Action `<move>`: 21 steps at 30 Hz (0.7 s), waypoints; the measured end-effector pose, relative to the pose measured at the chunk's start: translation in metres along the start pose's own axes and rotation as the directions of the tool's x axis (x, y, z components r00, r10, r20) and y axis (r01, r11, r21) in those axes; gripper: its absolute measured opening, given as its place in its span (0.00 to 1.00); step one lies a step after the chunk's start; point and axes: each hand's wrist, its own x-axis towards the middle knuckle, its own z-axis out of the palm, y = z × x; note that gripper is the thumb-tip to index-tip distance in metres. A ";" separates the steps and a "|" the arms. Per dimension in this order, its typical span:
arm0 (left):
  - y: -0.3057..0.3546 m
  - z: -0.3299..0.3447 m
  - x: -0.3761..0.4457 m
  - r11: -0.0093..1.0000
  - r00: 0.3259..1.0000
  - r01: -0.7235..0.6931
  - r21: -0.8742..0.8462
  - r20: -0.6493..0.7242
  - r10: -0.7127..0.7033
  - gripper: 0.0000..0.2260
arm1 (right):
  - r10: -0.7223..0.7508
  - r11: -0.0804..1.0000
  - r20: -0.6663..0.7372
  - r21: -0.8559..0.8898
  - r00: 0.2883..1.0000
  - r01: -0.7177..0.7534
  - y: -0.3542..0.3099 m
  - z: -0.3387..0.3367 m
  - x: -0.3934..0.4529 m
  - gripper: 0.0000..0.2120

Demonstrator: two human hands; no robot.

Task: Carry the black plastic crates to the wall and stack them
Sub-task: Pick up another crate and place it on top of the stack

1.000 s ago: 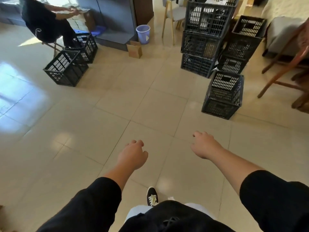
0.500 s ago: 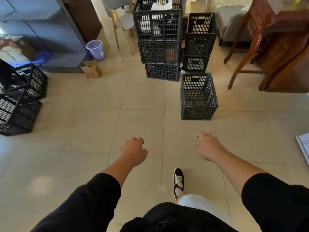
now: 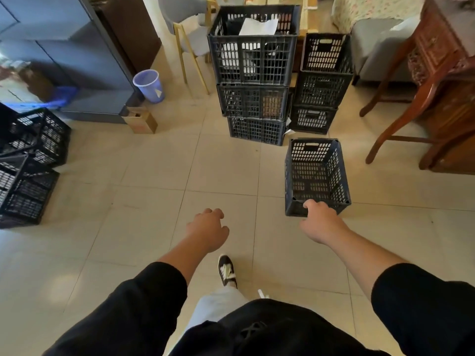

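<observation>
A single black plastic crate (image 3: 316,173) stands empty on the tiled floor ahead, right of centre. Behind it are two stacks of black crates: a taller stack (image 3: 253,73) whose top crate holds white paper, and a narrower stack (image 3: 322,83) to its right. Two more black crates (image 3: 28,165) lie at the left edge. My right hand (image 3: 320,222) is stretched forward, fingers loosely curled, overlapping the single crate's near rim in the view and holding nothing. My left hand (image 3: 208,228) hangs over bare floor, fingers loosely curled, empty.
A wooden chair and cabinet (image 3: 437,80) stand to the right of the crates. A purple bin (image 3: 149,84) and a small cardboard box (image 3: 140,119) sit beside a grey cabinet (image 3: 77,60) on the left. My shoe (image 3: 226,269) is stepping forward on the tiles.
The view has swung and moved closer to the crate stacks. My right hand now overlaps the single crate's near rim; before, it was well short of it. The seated person has left the view.
</observation>
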 end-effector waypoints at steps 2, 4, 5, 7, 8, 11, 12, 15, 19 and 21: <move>-0.002 -0.020 0.040 1.000 1.000 -0.025 0.011 0.001 0.025 0.22 | 0.030 0.999 -0.011 0.017 0.999 -0.030 -0.014 -0.013 0.036 0.23; -0.005 -0.041 0.081 0.998 0.998 -0.055 0.024 0.001 0.055 0.22 | 0.069 0.997 -0.016 0.030 0.998 -0.068 -0.029 -0.025 0.069 0.23; -0.006 -0.054 0.101 0.997 0.997 -0.072 0.037 0.004 0.072 0.22 | 0.091 0.995 -0.014 0.037 0.996 -0.091 -0.037 -0.030 0.085 0.23; -0.008 -0.080 0.136 0.990 0.994 -0.110 0.082 0.022 0.109 0.22 | 0.146 0.987 -0.008 0.067 0.989 -0.146 -0.053 -0.039 0.110 0.23; -0.009 -0.093 0.152 0.985 0.991 -0.131 0.107 0.031 0.129 0.22 | 0.170 0.981 -0.008 0.091 0.985 -0.168 -0.060 -0.043 0.121 0.23; -0.007 -0.127 0.200 0.970 0.984 -0.177 0.164 0.064 0.169 0.22 | 0.215 0.963 -0.009 0.170 0.977 -0.211 -0.073 -0.053 0.152 0.24; -0.005 -0.137 0.215 0.965 0.981 -0.189 0.181 0.075 0.178 0.22 | 0.232 0.955 0.003 0.188 0.973 -0.228 -0.074 -0.057 0.160 0.24; 0.012 -0.161 0.257 0.939 0.970 -0.238 0.247 0.105 0.218 0.22 | 0.296 0.920 0.052 0.251 0.954 -0.300 -0.065 -0.064 0.183 0.25; 0.056 -0.185 0.311 0.894 0.949 -0.312 0.323 0.152 0.277 0.23 | 0.417 0.850 0.057 0.330 0.907 -0.411 -0.039 -0.078 0.216 0.25; 0.085 -0.193 0.336 0.866 0.937 -0.348 0.359 0.164 0.308 0.22 | 0.445 0.823 0.070 0.360 0.893 -0.438 -0.024 -0.085 0.235 0.24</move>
